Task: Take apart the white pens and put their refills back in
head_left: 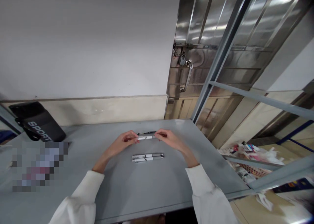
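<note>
My left hand (126,140) and my right hand (168,138) face each other over the grey table (137,191). Between them is a white pen (145,137), pinched at its left end by the left fingers and at its right end by the right ones. Just behind it lies a dark pen (149,132), its ends close to my fingertips; whether they touch it I cannot tell. Nearer to me, two more white pens (147,157) with dark tips rest side by side on the tabletop, apart from both hands.
A black bottle-shaped case (40,121) marked SPORT stands at the back left, with a blurred-out item (41,166) in front. A wall runs behind the table. On the right are a metal frame post (213,73), a padlocked steel door (181,73) and bagged goods (255,153) lower down.
</note>
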Tool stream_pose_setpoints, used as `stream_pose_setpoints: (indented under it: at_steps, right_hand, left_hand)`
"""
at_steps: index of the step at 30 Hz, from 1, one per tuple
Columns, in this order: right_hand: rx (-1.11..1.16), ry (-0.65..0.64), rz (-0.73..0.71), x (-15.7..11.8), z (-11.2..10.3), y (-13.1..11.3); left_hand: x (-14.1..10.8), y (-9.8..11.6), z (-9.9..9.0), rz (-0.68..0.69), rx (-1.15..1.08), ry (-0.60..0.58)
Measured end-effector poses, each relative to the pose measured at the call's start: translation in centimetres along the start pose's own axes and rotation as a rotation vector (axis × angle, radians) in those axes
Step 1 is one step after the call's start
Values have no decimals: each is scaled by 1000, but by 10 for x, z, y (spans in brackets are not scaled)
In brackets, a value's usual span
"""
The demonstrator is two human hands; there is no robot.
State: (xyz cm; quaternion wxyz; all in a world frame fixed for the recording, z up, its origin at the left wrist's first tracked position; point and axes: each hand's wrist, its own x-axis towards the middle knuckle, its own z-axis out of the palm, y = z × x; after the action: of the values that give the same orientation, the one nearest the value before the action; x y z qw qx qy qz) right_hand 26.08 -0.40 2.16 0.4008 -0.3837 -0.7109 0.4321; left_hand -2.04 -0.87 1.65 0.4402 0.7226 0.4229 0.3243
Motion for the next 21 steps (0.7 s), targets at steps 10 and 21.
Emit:
stream_pose_setpoints:
  at_steps: [10,21]
  right_hand:
    - [-202,-192,-91,-22,3,10]
    - [-309,-269,-18,-24,4,6]
  left_hand:
    - [-12,-2,-12,-29,180,-269]
    - [-13,-5,-16,-28,191,-315]
